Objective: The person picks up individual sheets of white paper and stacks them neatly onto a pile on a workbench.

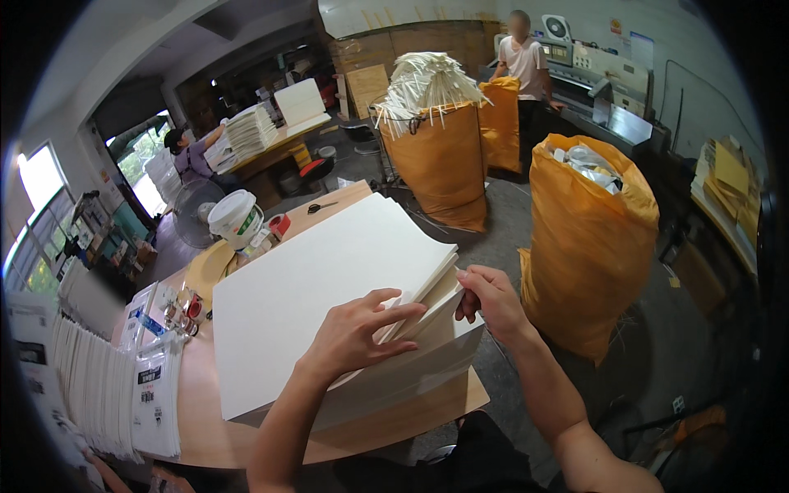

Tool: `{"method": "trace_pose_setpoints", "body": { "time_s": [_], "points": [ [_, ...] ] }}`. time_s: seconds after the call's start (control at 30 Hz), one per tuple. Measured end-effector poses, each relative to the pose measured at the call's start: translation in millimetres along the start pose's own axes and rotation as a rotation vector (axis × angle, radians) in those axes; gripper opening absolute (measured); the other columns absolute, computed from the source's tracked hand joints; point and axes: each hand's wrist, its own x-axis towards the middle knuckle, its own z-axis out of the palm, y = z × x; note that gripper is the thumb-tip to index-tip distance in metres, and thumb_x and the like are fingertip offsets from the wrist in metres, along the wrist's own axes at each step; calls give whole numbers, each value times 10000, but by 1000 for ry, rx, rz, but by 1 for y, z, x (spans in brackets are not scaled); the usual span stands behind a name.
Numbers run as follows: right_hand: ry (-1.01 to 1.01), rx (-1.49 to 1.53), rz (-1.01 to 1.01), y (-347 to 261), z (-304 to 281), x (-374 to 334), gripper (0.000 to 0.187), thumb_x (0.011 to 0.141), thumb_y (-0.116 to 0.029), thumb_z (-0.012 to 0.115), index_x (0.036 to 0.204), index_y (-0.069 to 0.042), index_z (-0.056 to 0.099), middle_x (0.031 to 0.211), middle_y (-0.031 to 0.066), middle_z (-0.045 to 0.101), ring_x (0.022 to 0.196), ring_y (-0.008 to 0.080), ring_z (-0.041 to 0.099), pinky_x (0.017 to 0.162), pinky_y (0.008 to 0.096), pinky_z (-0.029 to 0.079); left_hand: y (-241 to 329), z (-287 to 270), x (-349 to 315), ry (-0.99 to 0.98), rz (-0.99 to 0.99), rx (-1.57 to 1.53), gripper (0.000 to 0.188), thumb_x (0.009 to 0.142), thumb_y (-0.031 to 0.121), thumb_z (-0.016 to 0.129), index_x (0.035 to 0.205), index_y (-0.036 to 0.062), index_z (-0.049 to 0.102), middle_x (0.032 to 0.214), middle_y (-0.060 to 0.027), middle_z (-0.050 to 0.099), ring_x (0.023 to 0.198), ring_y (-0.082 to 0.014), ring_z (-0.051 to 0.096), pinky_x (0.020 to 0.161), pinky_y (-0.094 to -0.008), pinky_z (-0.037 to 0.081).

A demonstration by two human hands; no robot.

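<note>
A tall stack of large white paper sheets [320,279] lies on the wooden table in front of me. Its near right corner is fanned apart, with a few layers lifted from the ones below. My left hand [355,330] rests at the front edge of the stack, fingers spread, thumb and fingertips beside the parted layers. At the lifted corner, my right hand [493,302] is closed, thumb against curled fingers, pinching the edge of the sheets. How many sheets it grips is hidden.
Orange sacks of paper scraps stand beyond the table, one [588,246] near my right and one [440,164] farther off. Scissors [322,207], a white bucket [236,220], tape rolls and bundled printed sheets [156,394] lie left. Two people work at the back.
</note>
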Motion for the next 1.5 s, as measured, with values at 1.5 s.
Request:
{"method": "trace_pose_setpoints", "body": {
  "time_s": [1.5],
  "points": [
    [15, 202, -11, 12, 6, 0, 331, 1060, -251, 626, 771, -99, 576, 635, 16, 607, 584, 125, 665, 493, 254, 433, 16, 6, 0, 93, 13, 145, 518, 756, 331, 935, 1241, 312, 754, 1458, -103, 640, 1021, -287, 785, 796, -382, 638]
  ]
}}
